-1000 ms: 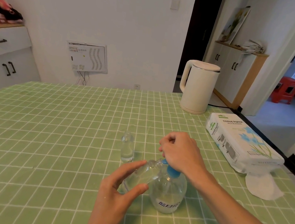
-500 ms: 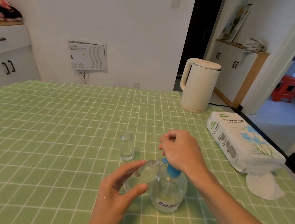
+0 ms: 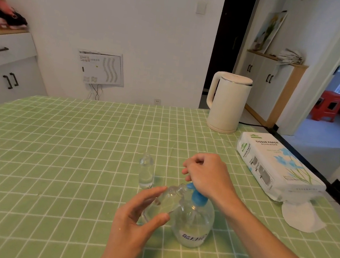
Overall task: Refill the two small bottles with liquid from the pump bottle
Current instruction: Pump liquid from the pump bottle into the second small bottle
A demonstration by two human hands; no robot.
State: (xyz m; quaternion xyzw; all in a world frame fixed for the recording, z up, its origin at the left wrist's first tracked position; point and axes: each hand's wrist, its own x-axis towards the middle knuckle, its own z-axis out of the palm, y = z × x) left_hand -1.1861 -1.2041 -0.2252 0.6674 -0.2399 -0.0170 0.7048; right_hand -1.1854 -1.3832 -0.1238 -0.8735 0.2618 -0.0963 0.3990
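Observation:
A clear round pump bottle (image 3: 193, 225) with a blue pump head (image 3: 197, 196) stands on the green checked tablecloth (image 3: 55, 158). My right hand (image 3: 208, 177) rests on top of the pump head, fingers curled. My left hand (image 3: 137, 220) holds a small clear bottle (image 3: 166, 200) tilted, its mouth up against the blue spout. A second small clear bottle (image 3: 146, 170) stands upright and uncapped on the cloth, just behind and left of the hands, with a little liquid at its bottom.
A cream electric kettle (image 3: 227, 102) stands at the far right of the table. A pack of tissue paper (image 3: 275, 164) lies along the right edge, with a loose white tissue (image 3: 301, 216) in front of it. White cabinets stand left and beyond.
Both hands, the tilted small bottle and the pump bottle keep their places; only the head camera has shifted slightly.

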